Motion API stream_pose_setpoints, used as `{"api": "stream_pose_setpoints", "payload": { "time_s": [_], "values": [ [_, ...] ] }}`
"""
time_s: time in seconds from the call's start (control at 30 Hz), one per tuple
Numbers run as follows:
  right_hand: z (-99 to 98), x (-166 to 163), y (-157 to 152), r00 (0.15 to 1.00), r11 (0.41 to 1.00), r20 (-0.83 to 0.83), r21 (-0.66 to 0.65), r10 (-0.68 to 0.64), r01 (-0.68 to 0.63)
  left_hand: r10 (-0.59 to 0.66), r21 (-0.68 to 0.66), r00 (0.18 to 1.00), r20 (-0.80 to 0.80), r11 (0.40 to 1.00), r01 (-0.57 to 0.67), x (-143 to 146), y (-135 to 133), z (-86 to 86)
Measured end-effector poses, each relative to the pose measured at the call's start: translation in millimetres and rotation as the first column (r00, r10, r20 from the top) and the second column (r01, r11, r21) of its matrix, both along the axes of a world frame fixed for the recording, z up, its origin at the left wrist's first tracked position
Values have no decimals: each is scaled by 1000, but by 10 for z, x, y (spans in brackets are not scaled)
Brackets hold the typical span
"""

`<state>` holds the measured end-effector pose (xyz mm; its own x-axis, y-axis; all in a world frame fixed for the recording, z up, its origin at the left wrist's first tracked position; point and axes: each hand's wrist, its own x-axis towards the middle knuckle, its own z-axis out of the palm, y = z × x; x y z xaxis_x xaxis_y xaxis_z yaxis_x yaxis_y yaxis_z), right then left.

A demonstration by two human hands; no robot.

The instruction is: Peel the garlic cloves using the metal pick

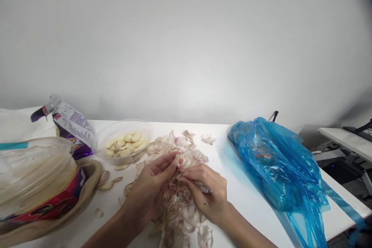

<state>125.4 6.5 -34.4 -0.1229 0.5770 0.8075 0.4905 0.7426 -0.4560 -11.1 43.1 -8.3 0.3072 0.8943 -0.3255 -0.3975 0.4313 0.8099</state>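
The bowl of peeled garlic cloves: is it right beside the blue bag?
No, the heap of skins lies between the bowl and the blue bag.

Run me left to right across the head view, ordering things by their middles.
Clear plastic container → purple-and-white packet → clear bowl of peeled cloves → left hand → right hand → blue plastic bag → white desk at the far right.

Your left hand (155, 180) pinches a garlic clove (177, 159) above papery skins (174, 215), your right hand (207, 190) just beside it. A bowl (100, 136) of peeled cloves (129, 143) stands near the back edge of the counter (217, 157); a blue bag (276, 162) lies along the right edge.
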Motion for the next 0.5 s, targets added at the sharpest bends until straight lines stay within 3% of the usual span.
{"api": "stream_pose_setpoints", "payload": {
  "time_s": [0.5],
  "values": [
    [3, 0, 7, 1000, 1000, 24, -4, 5, -5, 16, -23, 1000, 10, 1000, -16, -12, -12, 2]
  ]
}}
